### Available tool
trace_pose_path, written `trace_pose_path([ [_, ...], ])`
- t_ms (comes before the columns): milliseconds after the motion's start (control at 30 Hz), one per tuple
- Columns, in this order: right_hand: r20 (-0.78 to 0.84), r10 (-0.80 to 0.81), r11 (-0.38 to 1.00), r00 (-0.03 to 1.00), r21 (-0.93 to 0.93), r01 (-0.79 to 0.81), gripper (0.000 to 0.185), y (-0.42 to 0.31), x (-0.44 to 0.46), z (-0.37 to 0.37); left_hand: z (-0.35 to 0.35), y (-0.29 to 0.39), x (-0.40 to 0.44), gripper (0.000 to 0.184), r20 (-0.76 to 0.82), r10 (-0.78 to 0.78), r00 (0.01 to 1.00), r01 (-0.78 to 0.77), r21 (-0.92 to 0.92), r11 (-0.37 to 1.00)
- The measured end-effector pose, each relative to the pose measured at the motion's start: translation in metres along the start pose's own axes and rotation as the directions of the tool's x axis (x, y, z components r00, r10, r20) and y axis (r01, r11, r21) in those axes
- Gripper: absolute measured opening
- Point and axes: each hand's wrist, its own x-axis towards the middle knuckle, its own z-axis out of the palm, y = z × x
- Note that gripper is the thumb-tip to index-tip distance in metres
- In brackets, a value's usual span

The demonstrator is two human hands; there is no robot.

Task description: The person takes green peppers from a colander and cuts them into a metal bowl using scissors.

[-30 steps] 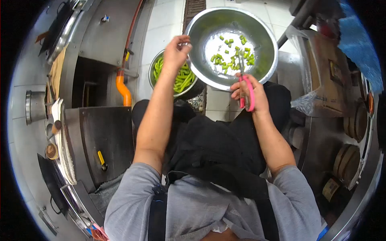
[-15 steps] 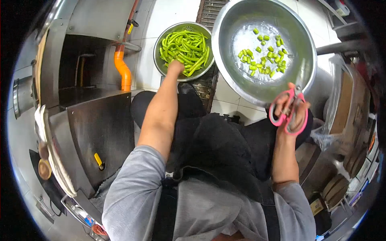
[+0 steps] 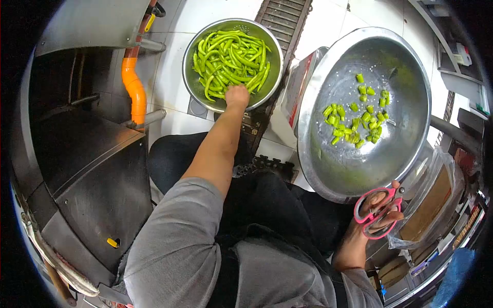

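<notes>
My left hand (image 3: 237, 96) is closed, knuckles up, at the near rim of a perforated metal colander (image 3: 278, 49). It touches the long green chili peppers (image 3: 231, 56) inside; its fingertips and anything in them are hidden. In my right hand (image 3: 377, 208) are pink-handled scissors (image 3: 367, 222), fingers through the loops, held just outside the near right rim of a large metal basin (image 3: 314, 169). The blades are hard to make out. Short cut pieces of green pepper (image 3: 367, 120) lie scattered in the basin with some pale seeds.
A floor drain grate (image 3: 280, 23) runs between the two vessels over white tiles. Dark metal equipment (image 3: 102, 200) and an orange pipe (image 3: 133, 90) stand at left. A cardboard piece in clear plastic (image 3: 426, 205) leans at right, near a shelf.
The view has shifted, so the basin appears lower and farther right. My right hand with the scissors has turned and now sits lower, beyond the basin's rim. My left hand stays in the colander.
</notes>
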Motion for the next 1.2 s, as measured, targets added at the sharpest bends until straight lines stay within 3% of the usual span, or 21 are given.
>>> trace_pose_path([
  [67,0.052,0.013,1.0,0.999,0.024,-0.015,0.082,0.003,0.003,-0.002,-0.001,-0.001,0.005,0.026,0.102,-0.04,0.994,0.039,0.015,0.999],
  [133,0.043,0.066,0.997,0.997,-0.045,-0.064,0.08,0.004,0.001,0.002,-0.01,-0.008,0.004,0.029,0.206,0.026,0.978,-0.021,-0.026,0.999],
  [167,-0.062,-0.01,0.985,0.998,-0.173,-0.001,0.059,0.008,0.003,0.017,-0.013,-0.01,0.003,0.03,0.213,0.058,0.975,-0.061,0.007,0.998],
  [300,-0.373,0.121,0.953,0.92,-0.216,-0.213,0.045,0.006,0.009,0.044,0.029,-0.026,0.013,0.041,0.284,0.282,0.916,-0.319,0.091,0.944],
  [333,-0.305,-0.028,0.869,0.952,-0.478,-0.128,0.047,0.011,0.006,0.041,0.018,-0.018,0.004,0.045,0.312,0.297,0.902,-0.363,0.179,0.914],
  [367,-0.207,-0.113,0.822,0.972,-0.569,-0.025,0.052,0.012,0.006,0.042,0.016,-0.017,0.001,0.038,0.239,0.245,0.94,-0.259,0.031,0.965],
  [433,-0.168,-0.122,0.82,0.978,-0.572,0.004,0.059,0.002,-0.003,0.06,-0.019,-0.003,-0.02,0.036,0.395,0.146,0.907,-0.148,-0.026,0.989],
  [500,-0.116,-0.203,0.805,0.972,-0.585,0.098,0.06,-0.003,-0.009,0.067,0.033,-0.012,0.014,0.031,0.303,0.21,0.93,-0.219,-0.006,0.976],
  [567,-0.07,-0.22,0.788,0.973,-0.6,0.135,0.06,-0.011,-0.015,0.074,-0.018,0.006,-0.018,0.03,0.306,-0.008,0.952,0.072,-0.2,0.977],
  [700,-0.055,-0.188,0.763,0.981,-0.636,0.111,0.062,-0.016,-0.024,0.081,-0.001,0.003,-0.001,0.03,0.233,0.023,0.972,0.027,-0.21,0.977],
  [767,-0.079,-0.178,0.737,0.981,-0.672,0.08,0.062,-0.013,-0.025,0.082,-0.011,-0.003,-0.003,0.032,0.36,-0.108,0.926,0.206,-0.243,0.948],
  [867,-0.106,-0.134,0.679,0.985,-0.734,0.013,0.061,-0.009,-0.021,0.089,-0.018,-0.004,-0.01,0.034,0.329,-0.185,0.926,0.284,-0.286,0.915],
  [1033,-0.104,-0.095,0.654,0.99,-0.756,-0.017,0.061,-0.001,-0.003,0.109,-0.024,0.001,0.0,0.04,0.379,-0.238,0.894,0.376,-0.348,0.859],
  [1100,-0.064,-0.083,0.664,0.994,-0.748,0.007,0.061,0.002,0.002,0.111,-0.023,0.001,-0.001,0.036,0.331,-0.28,0.901,0.406,-0.421,0.811],
  [1200,-0.055,-0.085,0.651,0.995,-0.759,0.014,0.062,0.006,0.002,0.123,-0.03,0.002,0.007,0.03,0.44,-0.205,0.874,0.375,-0.346,0.86],
])
